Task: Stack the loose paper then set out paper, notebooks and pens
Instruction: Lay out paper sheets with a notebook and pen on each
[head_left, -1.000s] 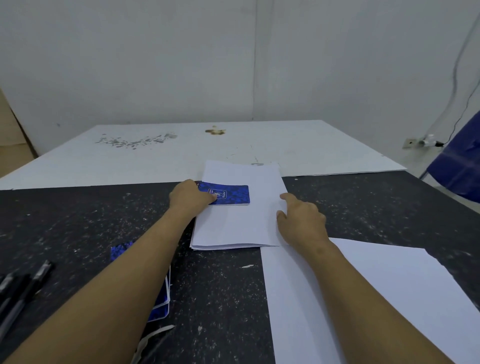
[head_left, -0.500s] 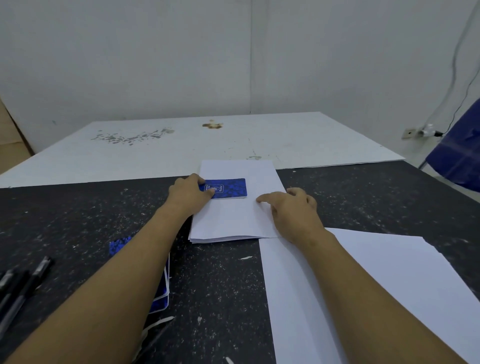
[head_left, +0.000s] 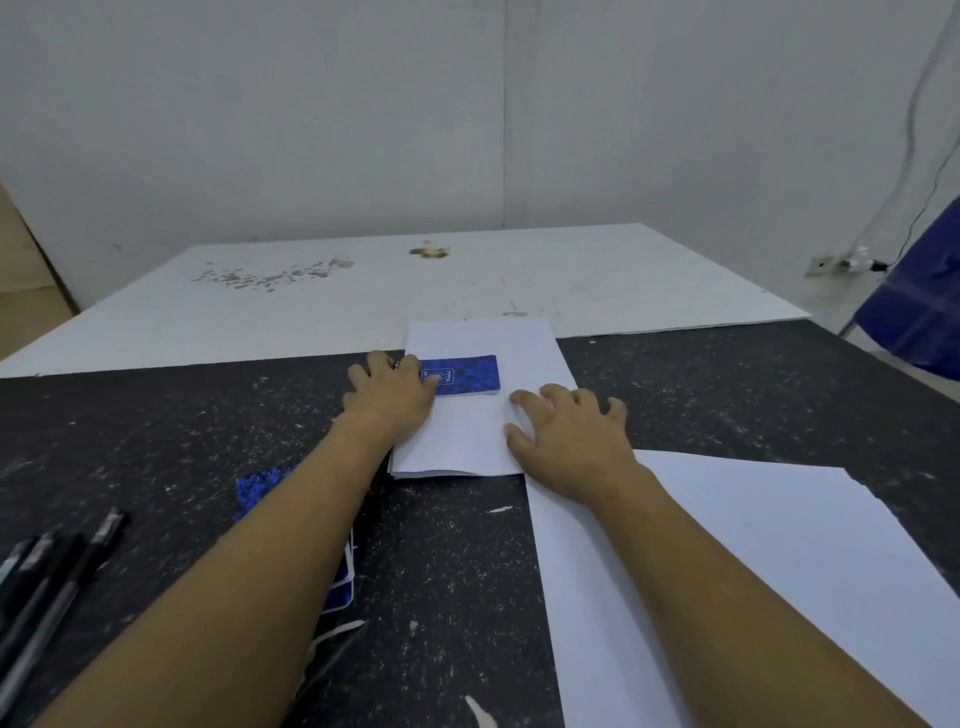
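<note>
— Starting big: why is the near half of the dark bench (head_left: 156, 426) so busy?
— It looks like the working area. I see nothing on the white board (head_left: 363, 291) beyond, except the far edge of one stack. The broad loose sheet (head_left: 779, 545) lies near right, under the right forearm, probably as supply.
— And the paper stack (head_left: 467, 447)?
— Mid-bench, I judge as one place setting. The right hand (head_left: 571, 436) rests on its right side, fingers spread and flat, grasping nothing, likely pinning the sheets against sliding.
— The spare notebooks (head_left: 260, 486)?
— Near left, mostly hidden beneath the left forearm, within reach for later settings.
— The blue notebook (head_left: 467, 374)?
— On the stack's far half. The left hand (head_left: 389, 389) holds its left end, thumb on the cover, fingers curled over the edge, seemingly squaring it.
— Pens (head_left: 47, 571)?
— Bunched at the near-left edge, untouched; none is set out yet.
</note>
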